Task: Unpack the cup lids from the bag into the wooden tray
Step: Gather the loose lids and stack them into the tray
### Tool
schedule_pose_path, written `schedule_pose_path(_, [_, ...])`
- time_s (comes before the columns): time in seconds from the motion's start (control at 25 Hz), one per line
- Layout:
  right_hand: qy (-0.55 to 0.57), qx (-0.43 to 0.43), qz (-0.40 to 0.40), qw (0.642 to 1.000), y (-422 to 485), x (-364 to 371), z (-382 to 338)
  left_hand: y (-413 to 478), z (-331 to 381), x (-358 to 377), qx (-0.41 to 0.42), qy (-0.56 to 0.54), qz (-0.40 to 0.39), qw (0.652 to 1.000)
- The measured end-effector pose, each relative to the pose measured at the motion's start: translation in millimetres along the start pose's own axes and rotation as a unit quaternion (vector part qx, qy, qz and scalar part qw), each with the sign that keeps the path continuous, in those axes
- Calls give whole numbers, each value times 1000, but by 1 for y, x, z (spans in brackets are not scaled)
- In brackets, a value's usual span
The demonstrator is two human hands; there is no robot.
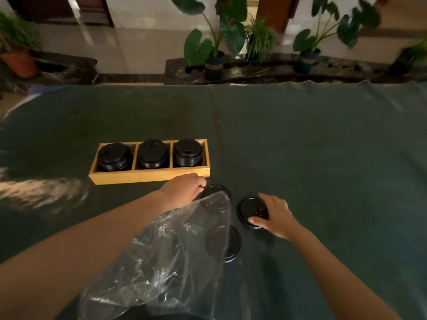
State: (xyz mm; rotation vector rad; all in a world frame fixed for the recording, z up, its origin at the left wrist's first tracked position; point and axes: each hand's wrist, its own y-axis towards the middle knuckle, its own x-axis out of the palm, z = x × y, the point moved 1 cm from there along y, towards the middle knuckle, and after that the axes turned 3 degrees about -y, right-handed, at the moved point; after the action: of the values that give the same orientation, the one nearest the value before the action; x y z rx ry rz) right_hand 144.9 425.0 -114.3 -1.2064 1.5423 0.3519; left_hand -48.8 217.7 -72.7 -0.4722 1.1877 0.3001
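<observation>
A single wide-angle view from the person's head looks forward and down across the table (312, 146). Both forearms reach in from the bottom edge, close to the lens, while the potted plants (215, 42) and the floor beyond the table sit far off at the top.

No readable text, label, brand or number anywhere. Faint pale marks on the clear bag (175, 250), too blurred to make out. Raised markings on the black lids (253, 211), illegible. Nothing printed on the wooden tray (147, 177) or the green cloth (323, 146).
</observation>
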Motion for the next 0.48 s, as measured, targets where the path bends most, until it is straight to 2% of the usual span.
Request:
schedule_pose_path(0.08, [-19, -13, 8, 1000, -6, 9, 3, 21, 18, 5, -2, -14, -3, 1000])
schedule_pose_path(0.28, [-42, -22, 76, 996, -7, 19, 4, 47, 43, 41, -95, 53, -99, 989])
schedule_pose_path(0.36, [-46, -33, 92, 994, -7, 22, 5, 48, 47, 56, -106, 73, -89, 988])
schedule_pose_path(0.48, [-58, -40, 108, 992, -5, 24, 6, 49, 45, 62, -114, 45, -48, 991])
